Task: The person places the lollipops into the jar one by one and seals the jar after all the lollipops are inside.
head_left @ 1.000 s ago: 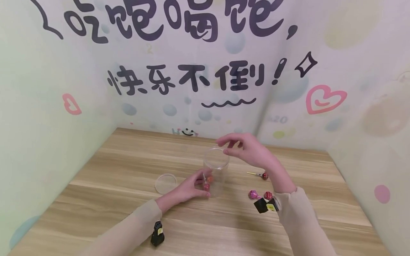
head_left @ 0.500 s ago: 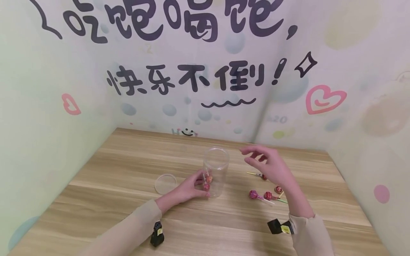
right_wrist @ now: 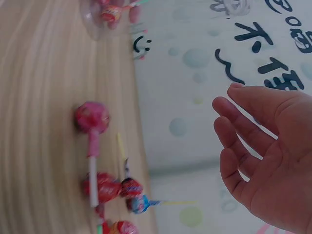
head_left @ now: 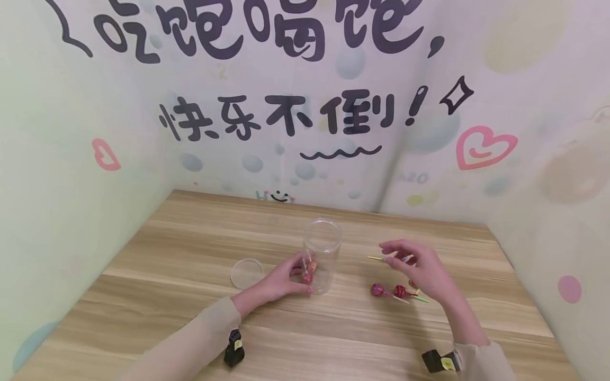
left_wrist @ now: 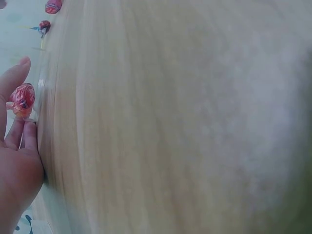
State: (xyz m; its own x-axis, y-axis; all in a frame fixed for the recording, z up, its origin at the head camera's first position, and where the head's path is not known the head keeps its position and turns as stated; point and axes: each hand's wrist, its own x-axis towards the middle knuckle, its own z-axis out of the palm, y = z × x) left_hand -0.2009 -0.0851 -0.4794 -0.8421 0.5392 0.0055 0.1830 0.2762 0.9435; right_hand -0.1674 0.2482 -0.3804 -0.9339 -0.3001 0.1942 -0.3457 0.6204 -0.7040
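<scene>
My left hand (head_left: 276, 281) grips the lower left side of a clear plastic jar (head_left: 329, 264), fingers behind and thumb in front. The jar stands upright, its top uncovered. Inside it, an orange lollipop (head_left: 312, 266) and a red lollipop (head_left: 307, 278) lean with sticks up. My right hand (right_wrist: 273, 161) hangs over the loose lollipops at the right, fingers loosely bent and holding nothing. In the head view it partly covers a lollipop with a yellow stick (head_left: 375, 258). Nearer lie a pink lollipop (head_left: 377, 289) and a red lollipop (head_left: 400, 291). The right wrist view also shows a blue lollipop (right_wrist: 139, 204).
A clear round lid (head_left: 246, 274) lies flat on the wooden table (head_left: 286, 338), left of the jar. A printed white wall (head_left: 229, 174) rises behind the table, with side walls left and right.
My right hand has moved from the jar's rim rightward and down toward the loose lollipops. The left hand and the jar have stayed in place.
</scene>
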